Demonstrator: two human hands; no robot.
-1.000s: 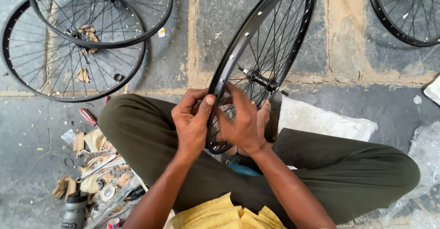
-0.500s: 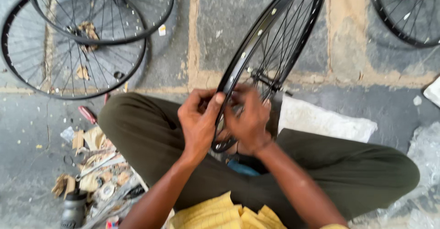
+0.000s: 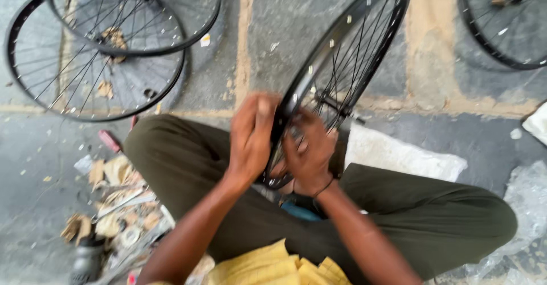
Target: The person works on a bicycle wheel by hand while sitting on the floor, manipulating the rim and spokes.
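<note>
Head view: I am looking down at a grey stone-slab floor [image 3: 285, 23] with sandy joints, and at my own crossed legs in dark olive trousers [image 3: 399, 216].

Largest thing in hand is the black spoked bicycle wheel rim [image 3: 364, 28], standing on edge and tilted, its top toward the floor's far edge and its bottom resting in my lap. My left hand [image 3: 250, 139] is curled around the rim's near side, fingers bent over it. My right hand [image 3: 310, 157] is closed in among the spokes on the other side of the same low part; motion blur keeps me from telling whether it pinches a spoke or a small tool.

Two more black spoked wheels [image 3: 97, 51] lie flat and overlapping at the far-left corner of the floor, and part of a fourth wheel [image 3: 501, 28] shows at the far-right corner.

Just behind my right knee lies a white lumpy sack [image 3: 399, 154], plain, no label I can read. Crumpled clear plastic wrap [image 3: 527, 205] sits at the right edge. At the near-left, a heap of tan paper scraps [image 3: 117, 188] with a dark grey bottle [image 3: 88, 259] beside it.
</note>
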